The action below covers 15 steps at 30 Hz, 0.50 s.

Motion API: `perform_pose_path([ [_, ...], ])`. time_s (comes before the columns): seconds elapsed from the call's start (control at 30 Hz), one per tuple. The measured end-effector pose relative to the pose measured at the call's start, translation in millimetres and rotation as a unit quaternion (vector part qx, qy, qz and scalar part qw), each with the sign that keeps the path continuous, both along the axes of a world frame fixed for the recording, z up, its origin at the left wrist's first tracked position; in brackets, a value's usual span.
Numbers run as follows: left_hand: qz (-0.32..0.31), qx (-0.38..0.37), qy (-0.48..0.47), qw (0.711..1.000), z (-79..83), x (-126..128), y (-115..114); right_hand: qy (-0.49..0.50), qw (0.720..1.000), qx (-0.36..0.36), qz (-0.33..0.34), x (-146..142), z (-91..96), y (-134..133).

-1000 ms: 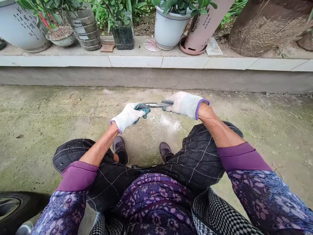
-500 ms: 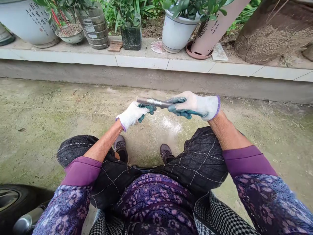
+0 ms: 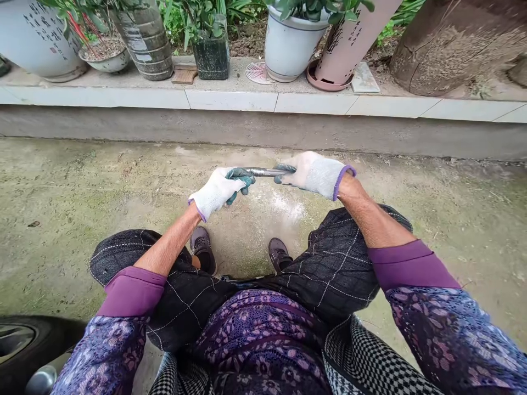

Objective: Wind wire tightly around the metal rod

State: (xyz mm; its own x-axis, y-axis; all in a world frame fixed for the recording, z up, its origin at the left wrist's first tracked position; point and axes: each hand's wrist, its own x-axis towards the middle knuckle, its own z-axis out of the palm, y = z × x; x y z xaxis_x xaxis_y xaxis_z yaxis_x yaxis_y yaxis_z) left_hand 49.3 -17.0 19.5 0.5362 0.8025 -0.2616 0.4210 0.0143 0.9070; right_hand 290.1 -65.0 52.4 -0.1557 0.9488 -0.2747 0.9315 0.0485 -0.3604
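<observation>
I sit with both arms stretched out over my knees. A short grey metal rod (image 3: pixel 263 172) lies level between my gloved hands, above the concrete ground. My left hand (image 3: pixel 220 189), in a white glove with green-coated fingers, is closed round the rod's left end. My right hand (image 3: pixel 313 173), in the same kind of glove, is closed round its right end. Only the middle of the rod shows between the two gloves. A pale dusty patch (image 3: pixel 286 207) marks the ground right below it.
A low tiled ledge (image 3: pixel 230 101) runs across the back, carrying several plant pots, a white pot (image 3: pixel 288 49) and a dark square one (image 3: pixel 211 55) among them. My shoes (image 3: pixel 280 253) rest on the mossy concrete. A dark tyre (image 3: pixel 20 345) sits at bottom left.
Half a second ago my right hand had loosened and the rod stuck out past my left hand. Now both hands are closed on its ends again and it lies level.
</observation>
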Motion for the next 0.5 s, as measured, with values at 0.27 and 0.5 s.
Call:
perform_pose_path([
  [0.27,0.000,-0.040,-0.038,0.998,-17.1,3.1,-2.0,0.046,0.995,0.077,-0.041,0.7,1.2,-1.2],
  [0.5,-0.004,-0.020,-0.032,0.999,-17.1,-2.4,2.3,0.286,0.952,-0.077,-0.078,-3.8,18.3,-16.1],
])
